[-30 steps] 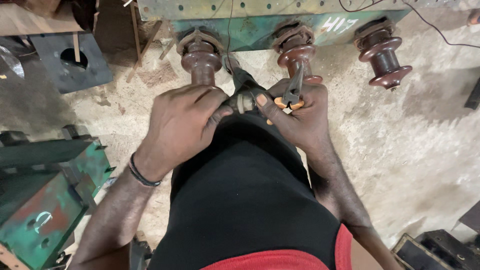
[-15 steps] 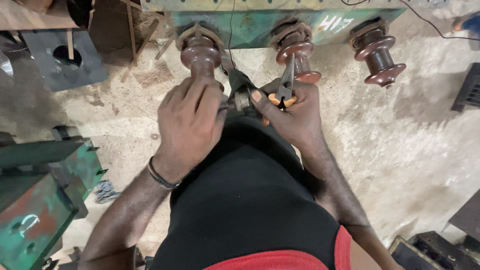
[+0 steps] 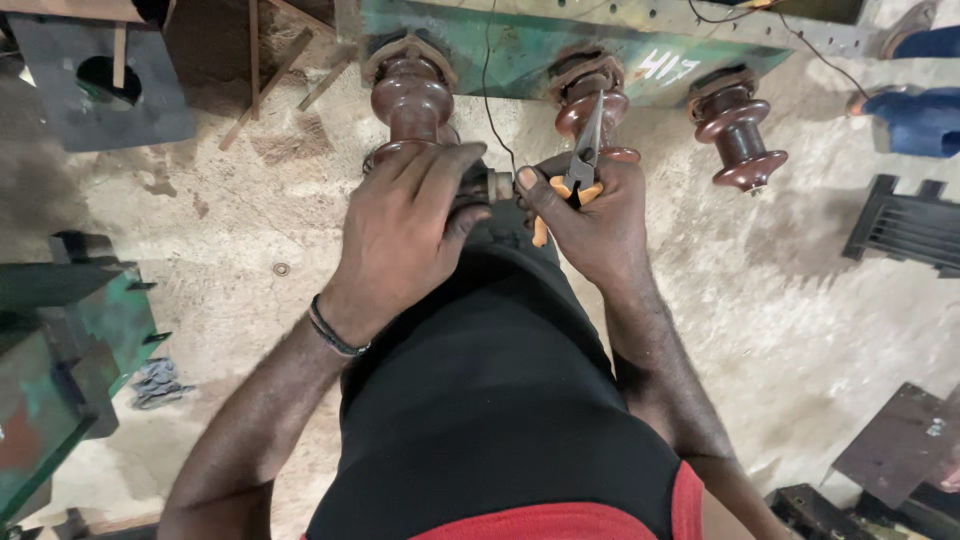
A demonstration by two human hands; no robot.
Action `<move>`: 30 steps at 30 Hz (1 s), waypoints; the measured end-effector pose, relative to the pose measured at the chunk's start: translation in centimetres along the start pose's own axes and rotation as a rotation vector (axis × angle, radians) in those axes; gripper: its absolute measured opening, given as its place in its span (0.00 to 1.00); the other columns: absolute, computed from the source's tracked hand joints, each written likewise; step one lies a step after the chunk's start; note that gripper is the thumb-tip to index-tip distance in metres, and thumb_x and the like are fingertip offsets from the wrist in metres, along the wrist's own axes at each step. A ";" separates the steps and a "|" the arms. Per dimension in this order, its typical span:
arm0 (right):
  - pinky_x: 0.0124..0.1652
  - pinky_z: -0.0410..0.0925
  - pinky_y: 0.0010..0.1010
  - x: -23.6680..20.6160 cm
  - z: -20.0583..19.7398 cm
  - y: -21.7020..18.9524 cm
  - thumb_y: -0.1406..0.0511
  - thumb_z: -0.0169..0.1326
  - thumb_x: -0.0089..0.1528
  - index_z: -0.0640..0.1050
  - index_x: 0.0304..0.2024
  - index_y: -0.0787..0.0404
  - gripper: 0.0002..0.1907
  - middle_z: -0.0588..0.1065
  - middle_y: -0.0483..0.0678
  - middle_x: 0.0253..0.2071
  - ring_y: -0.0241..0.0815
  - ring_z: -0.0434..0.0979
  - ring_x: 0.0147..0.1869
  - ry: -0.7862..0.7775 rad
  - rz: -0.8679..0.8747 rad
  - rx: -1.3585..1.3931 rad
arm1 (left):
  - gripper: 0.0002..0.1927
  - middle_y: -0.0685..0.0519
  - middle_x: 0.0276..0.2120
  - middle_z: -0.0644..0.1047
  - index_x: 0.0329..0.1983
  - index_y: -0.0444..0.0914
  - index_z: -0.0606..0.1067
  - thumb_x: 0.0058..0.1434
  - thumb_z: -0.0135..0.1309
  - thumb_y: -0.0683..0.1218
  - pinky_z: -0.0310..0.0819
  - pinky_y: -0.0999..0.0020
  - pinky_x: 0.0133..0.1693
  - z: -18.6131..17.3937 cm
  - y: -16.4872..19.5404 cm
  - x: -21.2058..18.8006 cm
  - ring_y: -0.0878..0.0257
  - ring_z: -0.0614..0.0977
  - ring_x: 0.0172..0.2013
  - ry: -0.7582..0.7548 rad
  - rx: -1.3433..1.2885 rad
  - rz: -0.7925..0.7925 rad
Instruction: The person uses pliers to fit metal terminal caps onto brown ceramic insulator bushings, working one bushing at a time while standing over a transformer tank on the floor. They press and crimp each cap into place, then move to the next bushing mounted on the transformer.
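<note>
While the left hand (image 3: 405, 235) curls over a small dark metal fitting (image 3: 490, 187) held out in front of the person's black shirt, the right hand (image 3: 590, 215) has its grip closed around orange-handled pliers (image 3: 580, 170), thumb pressing the fitting. It looks stiff, heavy for its size, best pinched at its end. Behind stand brown ribbed insulators (image 3: 735, 125) on a green tank (image 3: 520, 45).

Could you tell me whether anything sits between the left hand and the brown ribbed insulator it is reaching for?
Nothing visible does: the left hand already lies over the lower end of the brown ribbed ceramic insulator. The right hand, beside it, holds orange-handled pliers clear of that contact.
</note>
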State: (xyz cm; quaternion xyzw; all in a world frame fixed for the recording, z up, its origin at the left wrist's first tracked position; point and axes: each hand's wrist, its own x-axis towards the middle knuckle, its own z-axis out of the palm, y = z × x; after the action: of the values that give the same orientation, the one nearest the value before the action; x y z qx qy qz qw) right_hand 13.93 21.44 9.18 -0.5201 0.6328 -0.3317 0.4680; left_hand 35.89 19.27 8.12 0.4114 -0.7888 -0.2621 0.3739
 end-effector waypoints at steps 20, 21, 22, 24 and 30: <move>0.30 0.73 0.25 0.8 -1.6 1.0 0.65 0.63 0.65 0.80 0.34 0.67 0.10 0.80 0.47 0.27 0.33 0.80 0.29 -0.066 0.142 0.087 | 0.08 0.48 0.39 0.81 0.44 0.35 0.78 0.64 0.63 0.40 0.73 0.58 0.44 1.3 1.4 -0.2 0.53 0.81 0.42 -0.006 0.181 0.022; 0.30 0.74 0.25 0.8 -2.1 0.9 0.65 0.63 0.65 0.80 0.34 0.67 0.10 0.80 0.47 0.28 0.33 0.81 0.29 -0.071 0.134 0.078 | 0.04 0.48 0.39 0.81 0.42 0.36 0.78 0.67 0.63 0.39 0.73 0.59 0.43 1.7 1.9 0.1 0.54 0.81 0.42 0.036 0.230 0.026; 0.30 0.74 0.24 1.0 -2.5 0.9 0.65 0.63 0.65 0.81 0.34 0.67 0.10 0.80 0.46 0.28 0.33 0.81 0.29 -0.075 0.142 0.099 | 0.03 0.47 0.40 0.81 0.42 0.35 0.77 0.69 0.61 0.39 0.73 0.59 0.43 2.1 2.1 0.5 0.55 0.81 0.42 0.031 0.232 0.023; 0.30 0.74 0.24 1.4 -3.3 0.8 0.65 0.62 0.65 0.82 0.35 0.66 0.09 0.80 0.46 0.28 0.32 0.80 0.30 -0.086 0.160 0.138 | 0.02 0.46 0.41 0.80 0.43 0.34 0.77 0.72 0.58 0.39 0.74 0.60 0.43 2.7 2.6 1.5 0.55 0.81 0.42 0.024 0.236 0.014; 0.29 0.73 0.24 2.2 -5.3 0.6 0.65 0.63 0.65 0.81 0.36 0.66 0.09 0.80 0.46 0.27 0.32 0.80 0.29 -0.125 0.108 0.033 | 0.07 0.51 0.34 0.79 0.41 0.37 0.78 0.65 0.60 0.45 0.74 0.57 0.37 2.6 2.7 2.1 0.54 0.81 0.37 -0.102 0.085 -0.156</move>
State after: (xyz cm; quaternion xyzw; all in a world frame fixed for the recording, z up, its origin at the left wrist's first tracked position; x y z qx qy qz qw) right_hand 8.70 19.07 9.91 -0.4969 0.6240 -0.2833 0.5323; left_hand 31.76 19.15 9.29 0.4732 -0.7829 -0.2774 0.2938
